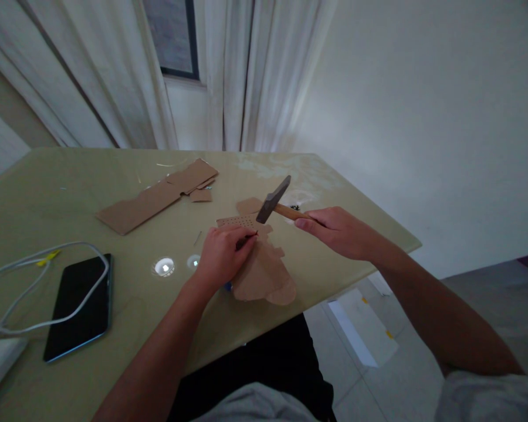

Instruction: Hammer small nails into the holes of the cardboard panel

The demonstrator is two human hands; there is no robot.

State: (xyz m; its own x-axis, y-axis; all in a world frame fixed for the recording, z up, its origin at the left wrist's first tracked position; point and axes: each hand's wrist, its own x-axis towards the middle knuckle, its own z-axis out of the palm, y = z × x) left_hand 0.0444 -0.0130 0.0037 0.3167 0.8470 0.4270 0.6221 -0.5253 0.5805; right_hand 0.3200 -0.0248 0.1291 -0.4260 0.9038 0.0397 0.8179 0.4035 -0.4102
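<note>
My right hand [334, 231] is closed around the wooden handle of a hammer [270, 202]. The hammer's dark metal head is raised just above my left fingertips. My left hand [224, 252] rests on a piece of brown cardboard [261, 272], thumb and forefinger pinched together. A thin dark tip, which looks like a nail [256, 233], shows between them; the rest is hidden by the fingers. Beyond the hand, rows of small dark dots mark a strip of the cardboard [242, 221]. A cluster of small dark pieces [295, 207] lies behind the hammer handle.
Long folded cardboard [158, 202] lies at the back left of the glossy table [136, 316]. A black tablet [81, 305] with a white cable [48, 322] across it sits at the left. The table's right edge runs beneath my right forearm. Curtains [268, 70] hang behind.
</note>
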